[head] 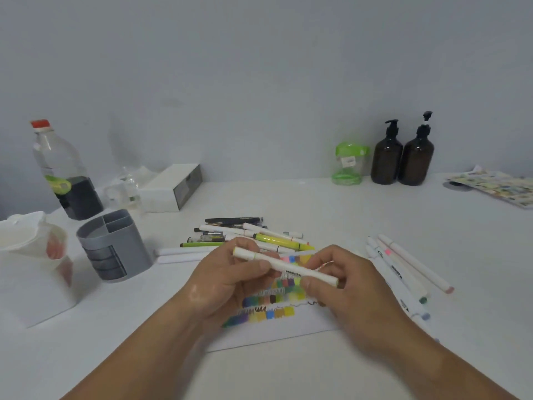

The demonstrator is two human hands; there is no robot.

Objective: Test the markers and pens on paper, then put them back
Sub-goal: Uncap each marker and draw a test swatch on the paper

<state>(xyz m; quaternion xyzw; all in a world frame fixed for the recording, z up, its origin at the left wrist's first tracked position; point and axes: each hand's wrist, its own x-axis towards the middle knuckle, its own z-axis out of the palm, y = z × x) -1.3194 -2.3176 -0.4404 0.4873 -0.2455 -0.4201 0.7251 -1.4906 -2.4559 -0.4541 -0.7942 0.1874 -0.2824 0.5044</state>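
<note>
Both hands hold one white marker [285,266] level above the paper [277,327], which carries rows of colour swatches. My left hand [227,281] grips the marker's left part with thumb on top. My right hand [343,287] pinches its right end. A pile of several pens and markers [251,235] lies just beyond the paper, among them a yellow-green highlighter [284,241]. Several white markers [403,272] lie to the right of the paper. The grey compartmented pen holder [114,246] stands at the left.
A clear bottle with a red cap [62,168] and a white box [171,187] stand at the back left. A white container [31,255] sits at the far left. Two brown pump bottles [402,157], a green jar [349,164] and a patterned sheet [496,186] are at the back right.
</note>
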